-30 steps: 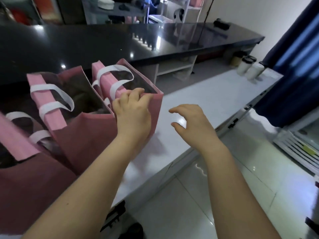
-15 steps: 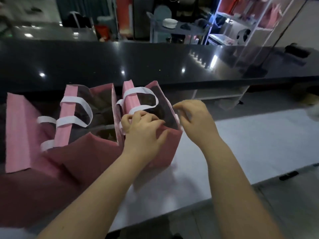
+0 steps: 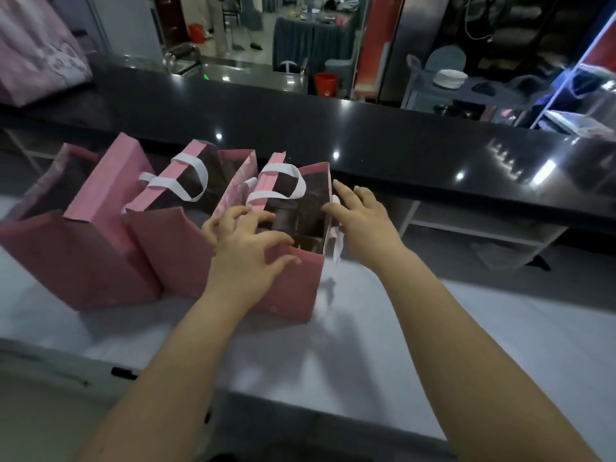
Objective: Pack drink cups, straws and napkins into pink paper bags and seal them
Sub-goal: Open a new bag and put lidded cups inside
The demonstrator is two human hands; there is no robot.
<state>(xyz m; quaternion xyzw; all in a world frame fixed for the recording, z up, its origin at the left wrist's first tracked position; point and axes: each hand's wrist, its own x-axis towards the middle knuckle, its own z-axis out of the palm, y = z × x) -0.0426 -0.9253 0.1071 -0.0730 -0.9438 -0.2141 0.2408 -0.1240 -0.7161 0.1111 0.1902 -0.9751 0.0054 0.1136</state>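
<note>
Forearms: Two bare forearms reach in from the bottom of my feed, crossing the near lip of the white worktop (image 3: pixel 433 328).

Left hand: The left hand (image 3: pixel 246 251) sits on the near rim of the right-most pink bag (image 3: pixel 290 288). Its fingers are spread and bent, and the thumb is on the outer front face. I cannot tell whether this grip pinches the paper or only rests on it.

Right hand: The right hand (image 3: pixel 363 218) lies against the top of the same bag's right wall. Its fingers are straight, so the grip is open and holds nothing. A white handle (image 3: pixel 336 243) hangs just under the palm.

Right-most pink bag: It stands upright on the worktop with its mouth open and a white handle loop (image 3: pixel 283 181) arching over the far-left side. Dark rounded shapes (image 3: pixel 286 218) show inside, and I cannot tell what they are.

Middle pink bag: The middle pink bag (image 3: pixel 176 248) stands just beside it on the left, also open, its white straps (image 3: pixel 186 181) curling over the mouth.

Left pink bag: The left pink bag (image 3: pixel 66 258) ends the row, with a tall pink flap (image 3: pixel 110 185) raised.

Black counter: The glossy black counter (image 3: pixel 366 145) runs across behind the bags and catches points of light.

Large pink bag: The large pink bag (image 3: pixel 33 55) sits at the counter's far left. Its pale print is too blurred for me to read.

Background: An orange bucket (image 3: pixel 325 86), a stack of white plates (image 3: pixel 450 79) and a red panel (image 3: pixel 370 45) are visible. Any lettering there is too blurred to read.
</note>
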